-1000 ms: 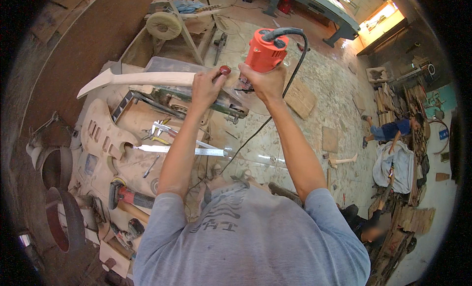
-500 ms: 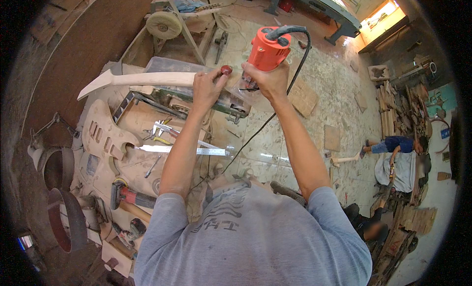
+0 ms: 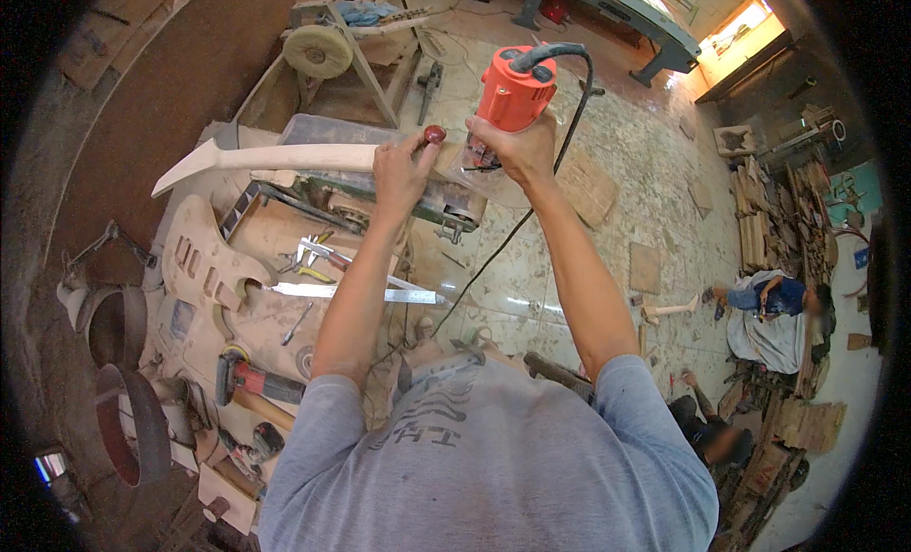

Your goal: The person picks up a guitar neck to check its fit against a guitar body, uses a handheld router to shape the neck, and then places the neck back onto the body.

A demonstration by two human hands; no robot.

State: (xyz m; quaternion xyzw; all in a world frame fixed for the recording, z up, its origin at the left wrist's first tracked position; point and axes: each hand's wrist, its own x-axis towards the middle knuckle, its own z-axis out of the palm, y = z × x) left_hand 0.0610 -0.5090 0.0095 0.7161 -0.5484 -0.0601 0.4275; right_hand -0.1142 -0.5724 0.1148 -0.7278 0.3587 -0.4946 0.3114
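Observation:
My right hand is wrapped round the body of a red trim router with a black cord and a clear base. My left hand has its thumb and fingers closed at a dark red round knob, beside the router. A pale, curved wooden piece with a flared, pointed end stretches leftward from behind my left hand. Its near end is hidden by that hand. Under it, a green metal clamp or vise shows. Where the router's bit meets the wood cannot be made out.
On the bench at left lie a slotted wooden panel, a caliper, a steel ruler and a red-black power tool. A sanding belt hangs lower left. Two people sit at right near stacked wood.
My hands, the router and the wood hold nearly the same place. At right, one person's arms have shifted, and the lower person's arm now reaches out.

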